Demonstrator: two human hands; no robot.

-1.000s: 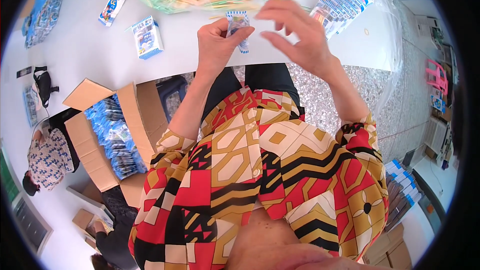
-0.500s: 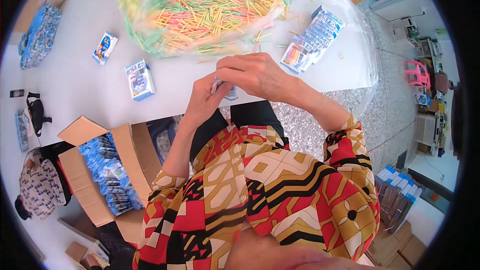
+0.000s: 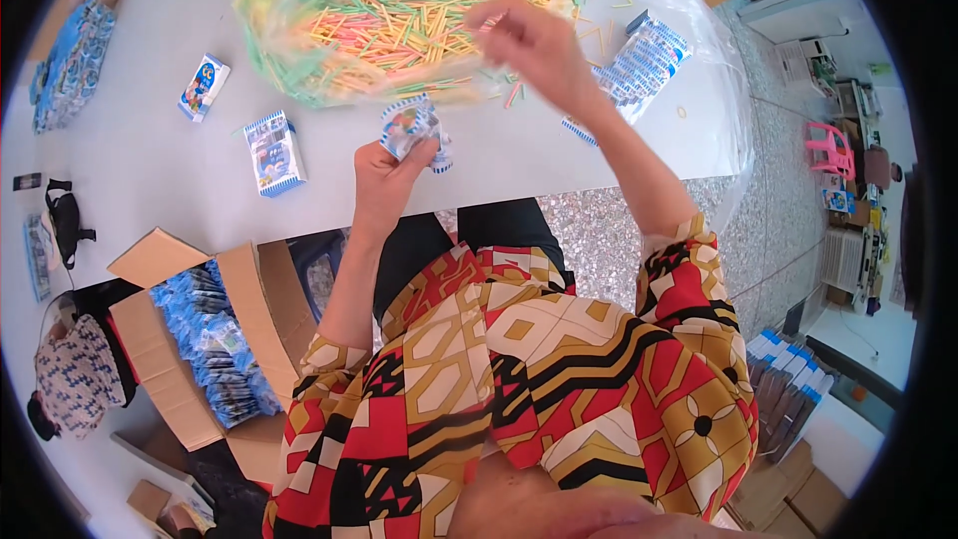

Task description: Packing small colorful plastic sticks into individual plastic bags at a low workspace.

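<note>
My left hand (image 3: 387, 178) is closed round a small blue-and-white printed packet (image 3: 407, 125), held above the white table near its front edge. Another blue-striped piece (image 3: 439, 158) shows beside my thumb; whether it belongs to the same packet I cannot tell. Over the near right side of a big clear plastic bag, my right hand (image 3: 534, 45) is raised, its fingers curled and smeared by motion. Whether they hold anything does not show. Thin pink, yellow and green sticks (image 3: 399, 15) fill the bag in a heap, and a few lie loose on the table.
Left on the table are a small packet (image 3: 204, 88) and a striped box (image 3: 274, 155). A row of striped packets (image 3: 647, 60) lies to the right. Below left, an open carton (image 3: 165, 359) holds many blue packets. Another person (image 3: 80, 374) is at the far left.
My hands were together over the packet. Now my right hand has moved away, up toward the sticks, and my left hand has turned and lifted the packet slightly left.
</note>
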